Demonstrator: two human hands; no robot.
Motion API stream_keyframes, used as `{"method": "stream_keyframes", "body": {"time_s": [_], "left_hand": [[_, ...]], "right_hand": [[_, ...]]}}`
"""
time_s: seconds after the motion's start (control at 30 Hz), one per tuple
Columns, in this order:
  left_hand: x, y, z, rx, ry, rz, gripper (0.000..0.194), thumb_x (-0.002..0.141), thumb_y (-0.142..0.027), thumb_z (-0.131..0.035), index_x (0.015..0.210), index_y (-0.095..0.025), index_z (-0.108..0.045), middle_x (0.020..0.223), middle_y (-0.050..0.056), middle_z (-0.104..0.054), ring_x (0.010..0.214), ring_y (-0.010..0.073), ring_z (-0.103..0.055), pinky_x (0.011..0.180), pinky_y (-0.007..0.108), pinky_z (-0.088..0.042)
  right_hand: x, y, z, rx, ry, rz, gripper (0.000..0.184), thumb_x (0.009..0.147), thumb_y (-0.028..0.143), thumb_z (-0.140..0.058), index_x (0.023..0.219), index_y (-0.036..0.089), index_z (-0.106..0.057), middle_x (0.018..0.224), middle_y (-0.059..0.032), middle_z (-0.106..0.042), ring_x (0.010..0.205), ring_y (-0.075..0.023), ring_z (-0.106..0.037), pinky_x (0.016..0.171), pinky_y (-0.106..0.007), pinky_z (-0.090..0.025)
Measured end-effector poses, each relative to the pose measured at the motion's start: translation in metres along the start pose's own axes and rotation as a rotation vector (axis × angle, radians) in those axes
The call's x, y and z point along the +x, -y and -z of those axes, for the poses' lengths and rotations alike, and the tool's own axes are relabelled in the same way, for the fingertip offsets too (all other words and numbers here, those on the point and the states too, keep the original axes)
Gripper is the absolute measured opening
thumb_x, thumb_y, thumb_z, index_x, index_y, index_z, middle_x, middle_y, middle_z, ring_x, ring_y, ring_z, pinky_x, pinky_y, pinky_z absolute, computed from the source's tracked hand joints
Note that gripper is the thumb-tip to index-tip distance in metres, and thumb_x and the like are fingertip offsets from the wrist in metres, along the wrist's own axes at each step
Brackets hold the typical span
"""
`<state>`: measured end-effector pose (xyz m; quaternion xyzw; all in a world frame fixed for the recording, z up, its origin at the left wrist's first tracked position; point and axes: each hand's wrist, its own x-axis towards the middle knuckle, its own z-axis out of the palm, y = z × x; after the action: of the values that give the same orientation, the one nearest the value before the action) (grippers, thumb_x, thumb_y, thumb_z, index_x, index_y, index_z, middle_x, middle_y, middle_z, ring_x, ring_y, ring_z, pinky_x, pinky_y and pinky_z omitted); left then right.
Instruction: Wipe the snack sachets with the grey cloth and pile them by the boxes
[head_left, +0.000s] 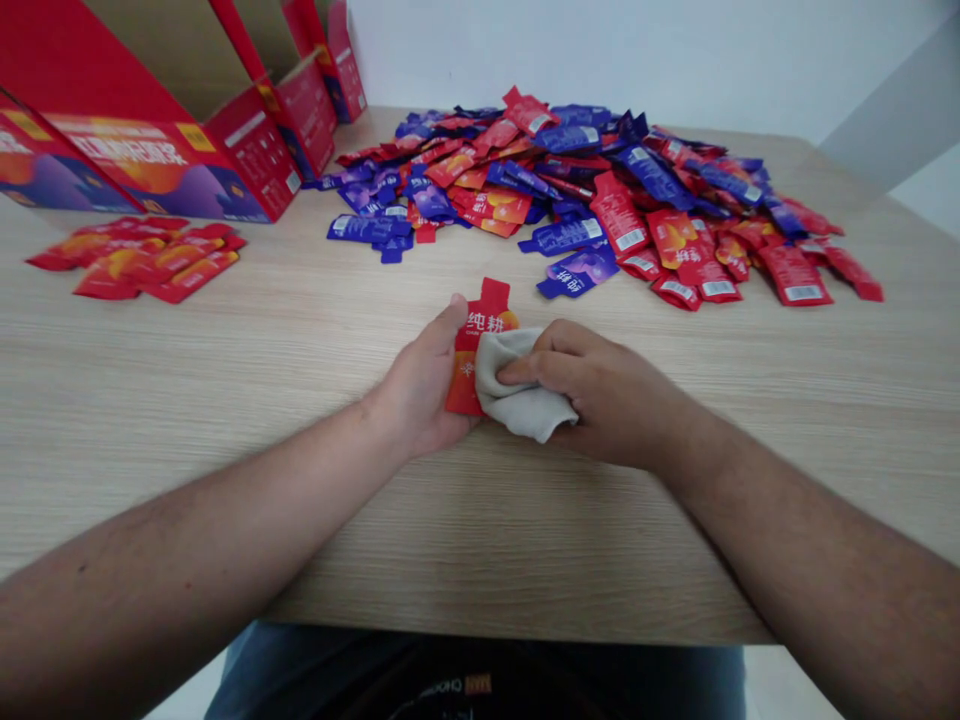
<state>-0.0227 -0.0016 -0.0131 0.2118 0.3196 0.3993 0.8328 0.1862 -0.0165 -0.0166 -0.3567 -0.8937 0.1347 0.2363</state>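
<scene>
A red sachet [469,375] with white lettering and an orange print is held upright, its narrow spout end pointing away from me. My left hand [429,380] grips it along its left side, thumb near the upper edge. In my right hand [592,390] is a folded pale grey cloth [521,400], pressed against the sachet's right part and covering it. The right index finger pushes into a fold of the cloth. Both hands are over the table near its front edge.
A wide heap of red and blue sachets [555,180] lies at the back of the table [225,370]. Several red sachets [150,255] form a small group at the left. Behind them stand open red cardboard boxes [251,150]. A white wall [675,60] rises behind.
</scene>
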Motion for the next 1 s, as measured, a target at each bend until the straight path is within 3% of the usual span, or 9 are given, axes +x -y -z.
{"method": "stream_keyframes", "body": {"time_s": [0.2,0.37,0.53,0.7,0.87,1.0], "left_hand": [[-0.007,0.001,-0.004,0.076,0.025,0.058,0.061,0.115,-0.056,-0.03,0.131,-0.017,-0.074,0.104,0.013,-0.083,0.093,0.0288,-0.08,0.083,0.044,-0.066],[-0.006,0.004,-0.005,0.059,0.026,0.043,0.067,0.112,-0.064,-0.037,0.135,-0.013,-0.074,0.104,0.016,-0.083,0.098,0.0296,-0.08,0.087,0.04,-0.065],[-0.006,0.002,-0.001,0.12,0.052,0.071,0.066,0.115,-0.06,-0.026,0.14,-0.018,-0.07,0.11,0.016,-0.082,0.098,0.0301,-0.08,0.083,0.043,-0.066],[-0.005,0.004,-0.001,0.122,0.082,0.027,0.071,0.114,-0.063,-0.026,0.138,-0.012,-0.069,0.108,0.018,-0.081,0.098,0.029,-0.079,0.083,0.04,-0.066],[-0.008,0.001,0.005,0.18,0.101,0.065,0.069,0.115,-0.061,-0.022,0.135,-0.014,-0.07,0.108,0.018,-0.081,0.086,0.0284,-0.078,0.07,0.043,-0.067],[-0.008,0.002,0.008,0.154,0.079,0.049,0.064,0.115,-0.058,-0.027,0.134,-0.015,-0.07,0.112,0.019,-0.08,0.084,0.0271,-0.078,0.067,0.041,-0.067]], "right_hand": [[0.001,0.002,0.001,-0.082,-0.175,-0.067,0.041,0.086,0.024,-0.078,0.127,0.022,-0.077,0.102,-0.0097,-0.07,0.094,-0.0274,-0.066,0.081,-0.04,-0.056],[0.0,0.011,-0.001,-0.007,-0.052,-0.004,0.035,0.095,0.032,-0.073,0.129,0.026,-0.076,0.111,-0.0086,-0.069,0.096,-0.0252,-0.068,0.083,-0.04,-0.058],[0.002,0.002,-0.001,-0.087,-0.211,-0.086,0.041,0.086,0.024,-0.078,0.127,0.022,-0.076,0.105,-0.0102,-0.073,0.1,-0.0296,-0.067,0.085,-0.042,-0.058],[0.0,0.005,-0.008,-0.029,-0.134,-0.015,0.043,0.087,0.026,-0.079,0.13,0.024,-0.075,0.11,-0.0091,-0.07,0.097,-0.026,-0.068,0.082,-0.038,-0.057],[0.0,-0.009,-0.008,-0.076,-0.283,-0.064,0.042,0.086,0.019,-0.076,0.129,0.019,-0.075,0.107,-0.0109,-0.072,0.1,-0.0283,-0.069,0.085,-0.041,-0.059],[0.0,-0.008,-0.009,-0.029,-0.242,-0.065,0.044,0.086,0.02,-0.077,0.13,0.018,-0.075,0.107,-0.011,-0.071,0.099,-0.0282,-0.069,0.085,-0.041,-0.059]]}}
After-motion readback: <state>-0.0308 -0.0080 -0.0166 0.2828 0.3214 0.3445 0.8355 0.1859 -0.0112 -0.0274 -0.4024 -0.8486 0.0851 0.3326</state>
